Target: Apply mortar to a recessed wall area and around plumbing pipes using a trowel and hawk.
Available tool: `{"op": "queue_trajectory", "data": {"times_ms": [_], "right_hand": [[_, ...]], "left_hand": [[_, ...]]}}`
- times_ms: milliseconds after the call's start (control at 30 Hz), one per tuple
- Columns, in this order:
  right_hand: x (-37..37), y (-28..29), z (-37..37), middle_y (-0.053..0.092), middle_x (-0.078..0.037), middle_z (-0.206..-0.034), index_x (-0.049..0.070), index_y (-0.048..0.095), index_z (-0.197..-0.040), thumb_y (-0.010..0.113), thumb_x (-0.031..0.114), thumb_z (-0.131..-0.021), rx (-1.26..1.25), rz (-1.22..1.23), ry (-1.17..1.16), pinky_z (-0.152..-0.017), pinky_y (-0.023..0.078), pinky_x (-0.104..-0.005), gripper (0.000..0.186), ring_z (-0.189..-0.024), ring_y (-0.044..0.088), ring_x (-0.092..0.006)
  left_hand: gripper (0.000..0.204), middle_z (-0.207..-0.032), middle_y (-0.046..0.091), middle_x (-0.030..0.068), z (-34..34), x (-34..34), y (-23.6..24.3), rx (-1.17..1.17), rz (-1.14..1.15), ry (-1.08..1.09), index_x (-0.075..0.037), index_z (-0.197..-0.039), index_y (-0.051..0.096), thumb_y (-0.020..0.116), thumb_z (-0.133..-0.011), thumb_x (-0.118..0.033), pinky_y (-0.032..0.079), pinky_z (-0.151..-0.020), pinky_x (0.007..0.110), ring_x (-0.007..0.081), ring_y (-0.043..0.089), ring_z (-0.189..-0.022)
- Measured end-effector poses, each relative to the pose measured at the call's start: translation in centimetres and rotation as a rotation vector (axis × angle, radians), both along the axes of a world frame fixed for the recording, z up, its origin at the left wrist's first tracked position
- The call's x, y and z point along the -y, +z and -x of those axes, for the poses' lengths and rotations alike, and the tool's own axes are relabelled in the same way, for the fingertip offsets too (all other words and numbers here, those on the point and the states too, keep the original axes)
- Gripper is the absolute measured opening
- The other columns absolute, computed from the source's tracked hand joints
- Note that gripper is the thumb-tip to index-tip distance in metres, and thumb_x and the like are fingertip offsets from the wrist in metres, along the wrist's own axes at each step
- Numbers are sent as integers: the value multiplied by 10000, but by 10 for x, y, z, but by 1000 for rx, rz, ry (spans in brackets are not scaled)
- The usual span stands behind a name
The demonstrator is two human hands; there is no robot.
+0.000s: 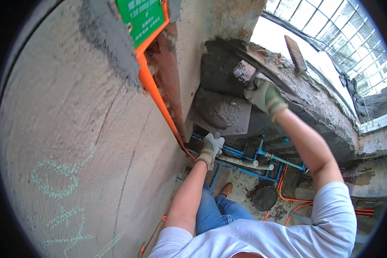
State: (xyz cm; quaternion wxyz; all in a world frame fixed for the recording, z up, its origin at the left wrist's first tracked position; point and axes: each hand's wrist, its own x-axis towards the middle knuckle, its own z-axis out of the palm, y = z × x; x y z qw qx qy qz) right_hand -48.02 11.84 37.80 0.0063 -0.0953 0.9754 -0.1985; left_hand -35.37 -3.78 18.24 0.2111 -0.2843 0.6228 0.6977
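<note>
My left hand [213, 148], in a pale work glove, grips the handle of a square hawk [239, 120] carrying a heap of grey mortar [221, 109]. Above it, my right hand [264, 95], in a pale green-and-white glove, is closed on the handle of a long steel trowel [280, 82]. The trowel blade lies against the upper corner of the wall beside dark wet plaster [217, 62], below the rough window edge. Its far end is hard to separate from the dark plaster.
A concrete wall [81, 137] with orange conduit [155, 94] and a green sign [142, 21] is at left. A brush [294, 53] rests by the barred window [348, 38]. Blue pipes [256, 174], orange tubing [294, 199] and a round dark object [265, 198] are below.
</note>
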Motion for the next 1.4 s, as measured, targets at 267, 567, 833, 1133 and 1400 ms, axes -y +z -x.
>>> {"op": "queue_trajectory", "data": {"times_ms": [267,567,833,1133,1400], "right_hand": [[-57,-66,-78,674,-222,-875,43,676,-892,673,319,-775,55,73,137,-739,528,-434,300,-811,661,-391],[-80,-54,-118,660,-144,-766,90,689,-853,667,262,-770,-83,-105,389,-689,515,-411,192,-723,645,-329],[-53,-24,-117,627,-103,-704,23,633,-785,713,260,-772,313,376,55,-659,492,-334,250,-678,583,-172],[-89,15,-75,652,-180,-791,59,676,-932,692,232,-722,52,-270,287,-708,523,-444,272,-772,656,-373],[-2,8,10,687,-238,-933,42,701,-996,646,294,-780,48,-156,55,-807,532,-435,337,-877,679,-381]], "left_hand": [[254,-644,469,51,-6,1,42,-126,139,-42,-34,-819,405,632,-844,-146,367,-383,316,130,425,-468],[354,-938,656,292,-80,-60,43,-522,842,-195,-26,-1021,621,664,-867,-341,523,-794,528,475,629,-916],[251,-711,624,134,-18,-54,37,-282,256,45,-12,-833,547,654,-864,-237,498,-541,402,230,604,-570],[368,-759,664,184,-34,-18,65,-772,1127,-206,-13,-883,581,680,-862,-367,550,-636,407,330,683,-690],[298,-740,612,156,-34,-31,66,-52,356,-338,-4,-905,539,673,-862,-267,509,-559,386,260,633,-617]]}}
